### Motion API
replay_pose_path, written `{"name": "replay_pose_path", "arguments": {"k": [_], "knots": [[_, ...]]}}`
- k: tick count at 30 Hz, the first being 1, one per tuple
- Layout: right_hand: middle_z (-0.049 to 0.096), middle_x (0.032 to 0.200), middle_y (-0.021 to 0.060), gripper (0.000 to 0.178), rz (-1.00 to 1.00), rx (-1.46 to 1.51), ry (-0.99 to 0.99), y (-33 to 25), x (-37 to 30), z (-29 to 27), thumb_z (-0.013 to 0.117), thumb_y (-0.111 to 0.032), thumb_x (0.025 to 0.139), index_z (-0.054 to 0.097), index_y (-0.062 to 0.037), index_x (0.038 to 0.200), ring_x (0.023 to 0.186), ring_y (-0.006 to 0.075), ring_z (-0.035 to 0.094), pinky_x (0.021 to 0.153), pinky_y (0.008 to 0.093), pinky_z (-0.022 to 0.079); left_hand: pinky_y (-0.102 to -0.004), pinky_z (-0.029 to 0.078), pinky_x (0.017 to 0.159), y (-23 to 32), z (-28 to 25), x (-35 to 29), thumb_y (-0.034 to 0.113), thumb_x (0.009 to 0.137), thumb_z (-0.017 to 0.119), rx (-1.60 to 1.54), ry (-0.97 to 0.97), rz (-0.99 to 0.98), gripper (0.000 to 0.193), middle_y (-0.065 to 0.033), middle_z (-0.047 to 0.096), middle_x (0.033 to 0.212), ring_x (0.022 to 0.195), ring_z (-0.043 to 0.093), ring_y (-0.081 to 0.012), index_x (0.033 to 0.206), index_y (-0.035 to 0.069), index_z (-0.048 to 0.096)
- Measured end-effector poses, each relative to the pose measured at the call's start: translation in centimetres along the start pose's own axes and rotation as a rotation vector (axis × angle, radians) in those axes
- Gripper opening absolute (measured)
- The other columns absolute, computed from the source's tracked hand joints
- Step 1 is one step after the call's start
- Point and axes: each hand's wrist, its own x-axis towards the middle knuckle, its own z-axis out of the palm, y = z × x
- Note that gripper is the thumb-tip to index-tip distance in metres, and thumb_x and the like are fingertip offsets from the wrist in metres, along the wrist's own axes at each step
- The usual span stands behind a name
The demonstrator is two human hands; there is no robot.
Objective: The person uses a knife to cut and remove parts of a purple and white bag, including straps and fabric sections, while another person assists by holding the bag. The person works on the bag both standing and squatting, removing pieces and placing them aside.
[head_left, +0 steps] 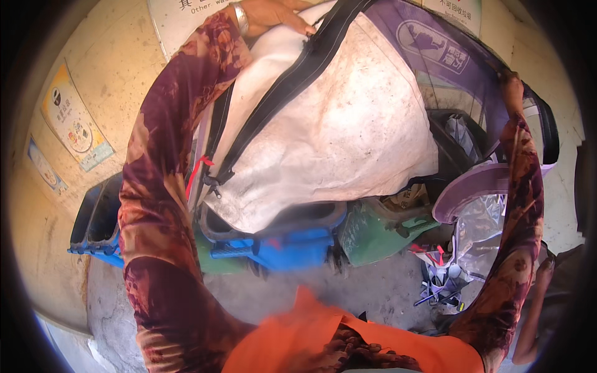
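A large soiled white fabric bag with a black zipper band hangs spread out between my raised arms. Purple mesh with a printed patch runs along its right side. My left hand grips the bag's upper edge at the top, a silver bracelet on its wrist. At the far right my right hand is closed on the edge of the purple mesh. The zipper pull dangles at the lower left, next to a red ribbon.
Below the bag stand a blue bin and a green bin. More dark bins are at the left wall. Loose litter lies on the floor at right. Another person's arm shows at the right edge. Posters hang on the wall.
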Motion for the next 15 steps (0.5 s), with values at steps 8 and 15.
{"name": "replay_pose_path", "arguments": {"k": [8,15], "knots": [[0.065,0.094,0.0214,0.016,0.151,0.087,-0.325,-11.9,-6.1,14.0,0.065,-0.017,0.082,0.069,-0.0026,0.089,0.091,0.0426,0.064,0.077,0.0481,0.054,-0.0337,0.053,0.089,-11.6,0.8,-8.1,-0.013,0.073,0.071,-0.242,0.041,-0.271,0.093,-0.0175,0.067,0.106,0.094,0.066,-0.0219,0.154,0.009,0.030],[0.066,0.111,0.0198,0.020,-0.066,0.106,-0.961,-16.3,-6.6,5.2,0.071,-0.019,0.074,0.075,-0.0099,0.092,0.119,0.0396,0.057,0.100,0.0446,0.047,-0.0298,0.048,0.090,-17.9,2.5,-8.6,-0.003,0.078,0.074,-0.435,0.193,-0.247,0.073,-0.0174,0.070,0.102,0.096,0.064,-0.0194,0.145,0.006,0.046]]}}
